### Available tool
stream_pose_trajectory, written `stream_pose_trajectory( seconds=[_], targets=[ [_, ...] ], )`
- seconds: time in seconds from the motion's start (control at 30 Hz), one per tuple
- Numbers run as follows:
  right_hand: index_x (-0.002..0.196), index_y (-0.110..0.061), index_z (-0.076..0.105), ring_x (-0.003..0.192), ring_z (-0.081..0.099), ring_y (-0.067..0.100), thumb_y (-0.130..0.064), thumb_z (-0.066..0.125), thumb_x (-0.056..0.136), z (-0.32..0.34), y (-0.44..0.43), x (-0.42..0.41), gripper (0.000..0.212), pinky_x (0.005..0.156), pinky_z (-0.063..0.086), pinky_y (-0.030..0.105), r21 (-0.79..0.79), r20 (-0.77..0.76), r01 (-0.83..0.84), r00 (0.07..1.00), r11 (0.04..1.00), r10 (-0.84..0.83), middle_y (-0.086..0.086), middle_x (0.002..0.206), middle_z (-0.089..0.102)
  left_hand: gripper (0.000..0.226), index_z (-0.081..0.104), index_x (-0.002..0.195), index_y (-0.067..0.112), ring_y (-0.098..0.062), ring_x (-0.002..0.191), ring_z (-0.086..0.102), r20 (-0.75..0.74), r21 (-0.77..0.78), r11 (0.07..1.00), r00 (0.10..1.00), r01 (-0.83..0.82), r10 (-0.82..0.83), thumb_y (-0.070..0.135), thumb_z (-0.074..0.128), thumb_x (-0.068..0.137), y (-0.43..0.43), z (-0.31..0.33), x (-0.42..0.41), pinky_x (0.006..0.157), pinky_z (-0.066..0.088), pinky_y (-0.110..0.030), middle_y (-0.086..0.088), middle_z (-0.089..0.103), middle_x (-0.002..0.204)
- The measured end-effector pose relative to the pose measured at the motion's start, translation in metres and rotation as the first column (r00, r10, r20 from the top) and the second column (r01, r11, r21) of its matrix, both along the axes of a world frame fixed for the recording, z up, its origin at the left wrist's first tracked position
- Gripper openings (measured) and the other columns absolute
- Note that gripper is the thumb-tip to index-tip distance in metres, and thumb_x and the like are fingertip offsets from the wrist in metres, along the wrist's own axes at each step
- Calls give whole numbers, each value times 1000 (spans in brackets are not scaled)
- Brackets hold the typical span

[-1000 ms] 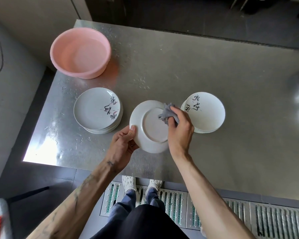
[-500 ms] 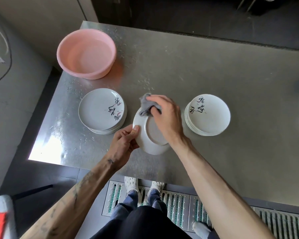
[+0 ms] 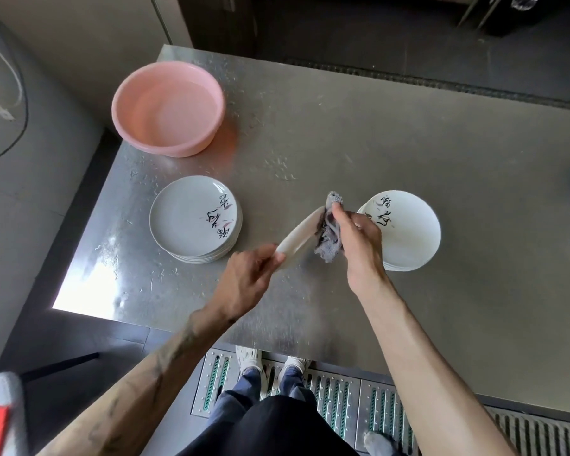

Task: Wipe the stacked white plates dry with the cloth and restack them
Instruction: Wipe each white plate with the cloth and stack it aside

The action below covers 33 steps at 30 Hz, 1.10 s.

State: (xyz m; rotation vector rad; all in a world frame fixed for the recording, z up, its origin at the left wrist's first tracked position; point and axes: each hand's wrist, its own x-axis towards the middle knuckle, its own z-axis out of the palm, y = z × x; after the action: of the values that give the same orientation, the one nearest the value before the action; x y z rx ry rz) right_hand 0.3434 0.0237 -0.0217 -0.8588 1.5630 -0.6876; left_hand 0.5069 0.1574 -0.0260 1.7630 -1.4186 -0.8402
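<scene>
Between my two hands one white plate tilts on edge above the steel table. My left hand pinches its near rim, and my right hand clutches the single grey cloth, bunched against the plate's upper part. Two plate stacks flank the grip: the left stack lies apart from my left hand, and the right stack is partly hidden by my right. One pink basin sits beyond the left stack, at the table's far-left corner. Bare steel stretches beyond and right of my grip, and the near edge runs under my forearms.
</scene>
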Motion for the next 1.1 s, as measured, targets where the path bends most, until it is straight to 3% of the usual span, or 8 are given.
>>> stream_pose_trajectory(
  seconds=[0.1,0.17,0.23,0.43,0.6,0.77,0.93,1.1],
  targets=[
    [78,-18,73,75,67,13,-52,80,74,3,-9,-12,35,73,52,32,33,28,-57,998,998,56,-7,76,71,17,70,108,19,-22,55,53,296,-88,990,952,113,-82,30,56,106,-2,0,-4,52,36,-30,7,58,65],
    [76,-14,77,81,69,20,-24,83,80,5,-15,-23,13,82,55,37,74,97,-35,995,997,27,3,82,75,30,66,134,21,-30,88,74,389,-34,980,906,194,-166,28,58,106,-6,-1,-4,64,57,-36,-2,78,111],
    [67,-15,78,80,67,22,-7,80,79,7,-17,-34,15,82,53,37,101,115,-21,993,995,10,6,79,73,34,62,140,26,-24,115,71,454,-12,967,863,254,-221,28,58,106,-11,0,-5,81,63,-44,5,66,139],
    [101,-11,74,85,70,20,-5,81,77,5,-23,-69,26,88,58,41,69,36,122,992,990,-125,5,93,76,38,63,141,19,-27,145,46,581,-49,951,783,304,-220,28,59,104,-38,-4,-29,116,35,-50,1,51,155],
    [92,-16,72,80,70,16,0,80,78,-3,-32,-106,22,79,59,33,-2,52,275,960,962,-274,2,88,76,91,27,157,-4,-49,146,35,247,19,998,967,64,-67,16,81,87,-70,-13,-64,117,36,-51,-36,29,158],
    [97,-12,71,69,69,3,4,78,80,-18,-41,-144,24,63,55,16,-46,35,344,939,938,-343,-2,85,74,119,10,162,7,-31,146,44,-73,237,968,995,78,-62,15,91,75,-108,-34,-92,119,34,-33,-17,40,160],
    [103,-7,69,69,66,2,6,77,82,-37,-47,-166,26,69,56,14,-88,-24,405,912,910,-409,1,89,72,125,13,164,14,-21,151,33,-142,287,954,989,82,-42,25,95,70,-128,-62,-116,105,17,0,-8,35,164],
    [98,-6,69,58,63,-6,8,77,79,-49,-53,-175,25,61,51,11,-142,-62,415,902,898,-427,-3,83,71,122,14,164,25,-16,147,36,-169,288,955,985,76,-27,27,94,72,-131,-84,-129,103,21,-6,1,40,162]
  ],
)
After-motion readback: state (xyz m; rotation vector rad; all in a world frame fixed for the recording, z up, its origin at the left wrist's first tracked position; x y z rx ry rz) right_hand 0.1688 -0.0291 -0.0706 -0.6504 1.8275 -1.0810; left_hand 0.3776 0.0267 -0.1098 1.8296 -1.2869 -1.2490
